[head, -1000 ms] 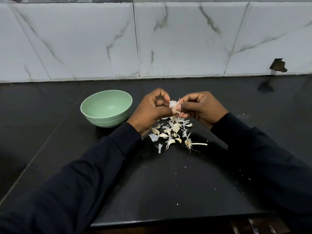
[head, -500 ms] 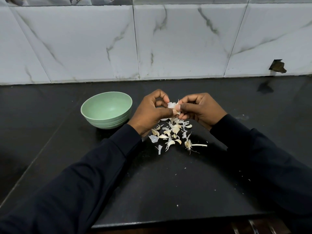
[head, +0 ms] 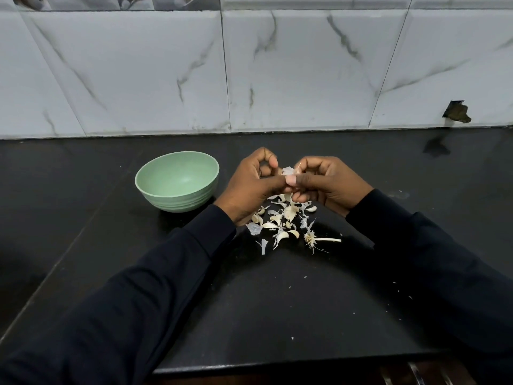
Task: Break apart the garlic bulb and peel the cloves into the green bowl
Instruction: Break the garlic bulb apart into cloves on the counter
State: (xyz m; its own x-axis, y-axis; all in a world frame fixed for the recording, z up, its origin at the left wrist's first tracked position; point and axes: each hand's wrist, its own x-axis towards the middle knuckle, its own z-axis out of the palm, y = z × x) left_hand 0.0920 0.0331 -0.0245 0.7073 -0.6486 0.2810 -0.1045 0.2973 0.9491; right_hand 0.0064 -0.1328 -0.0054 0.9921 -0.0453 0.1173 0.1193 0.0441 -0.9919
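Observation:
Both hands meet above the black counter, pinching one garlic clove [head: 288, 173] with papery skin sticking up from it. My left hand [head: 251, 184] holds the clove from the left with thumb and fingers curled. My right hand [head: 326, 184] pinches it from the right. Below them lies a pile of loose cloves and skins [head: 283, 218], with the bulb's root stem [head: 319, 240] at its right. The green bowl [head: 177, 182] stands left of my left hand, and the part of its inside that I see holds nothing.
The black counter [head: 277, 301] runs back to a white marble-tiled wall [head: 277, 73]. A chipped hole [head: 456, 112] marks the wall at the right. The counter's front edge [head: 277, 365] is near my body. Small skin flecks dot the counter.
The hands have stayed together on the clove, with only small finger shifts. The view has tipped slightly, so everything sits a little lower in frame.

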